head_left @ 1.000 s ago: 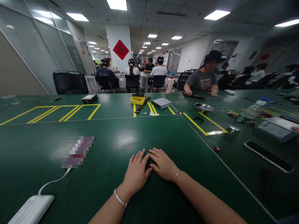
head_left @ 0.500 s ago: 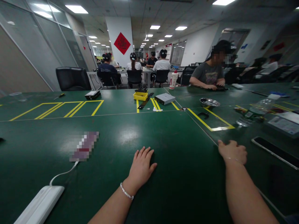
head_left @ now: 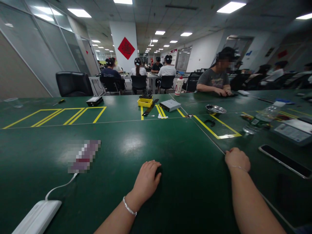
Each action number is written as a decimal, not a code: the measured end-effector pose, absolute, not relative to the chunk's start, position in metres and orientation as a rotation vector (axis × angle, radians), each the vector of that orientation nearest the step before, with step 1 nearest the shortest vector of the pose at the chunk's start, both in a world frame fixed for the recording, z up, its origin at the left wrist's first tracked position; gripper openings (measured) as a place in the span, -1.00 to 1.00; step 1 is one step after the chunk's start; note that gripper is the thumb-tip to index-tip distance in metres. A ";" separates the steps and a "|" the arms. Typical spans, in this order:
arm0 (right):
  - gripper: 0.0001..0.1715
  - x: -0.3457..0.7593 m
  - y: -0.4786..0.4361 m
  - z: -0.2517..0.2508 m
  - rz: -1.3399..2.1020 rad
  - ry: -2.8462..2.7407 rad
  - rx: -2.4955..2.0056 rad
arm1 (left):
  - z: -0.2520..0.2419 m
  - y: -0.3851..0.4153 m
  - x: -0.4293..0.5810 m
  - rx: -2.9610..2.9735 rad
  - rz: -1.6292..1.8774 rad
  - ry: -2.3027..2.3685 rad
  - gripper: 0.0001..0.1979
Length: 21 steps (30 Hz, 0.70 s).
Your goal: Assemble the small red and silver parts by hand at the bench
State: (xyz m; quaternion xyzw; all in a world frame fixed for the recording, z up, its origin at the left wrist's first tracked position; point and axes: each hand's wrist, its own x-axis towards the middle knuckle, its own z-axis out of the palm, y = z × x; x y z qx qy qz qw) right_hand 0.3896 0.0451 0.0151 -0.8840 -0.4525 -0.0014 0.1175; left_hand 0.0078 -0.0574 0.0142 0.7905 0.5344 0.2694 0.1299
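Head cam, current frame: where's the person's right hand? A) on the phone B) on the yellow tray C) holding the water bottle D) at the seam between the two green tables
D: the right hand rests curled at the seam line where the green tables meet, apart from the phone, the water bottle and the far yellow tray.

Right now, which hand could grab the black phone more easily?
Probably the right. The right hand sits by the table seam, on the same side as the black phone. The left hand rests mid-table, much farther from it.
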 end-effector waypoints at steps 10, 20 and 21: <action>-0.55 0.357 0.042 0.027 -0.079 -1.408 -2.448 | 0.019 -0.056 0.008 2.089 0.855 1.509 -0.76; -0.77 0.176 -0.001 0.036 0.766 -1.903 -1.430 | 0.019 -0.055 0.010 2.065 0.884 1.678 -0.53; -0.77 0.162 -0.009 0.035 0.836 -1.902 -1.388 | 0.019 -0.055 0.011 2.080 0.874 1.669 -0.52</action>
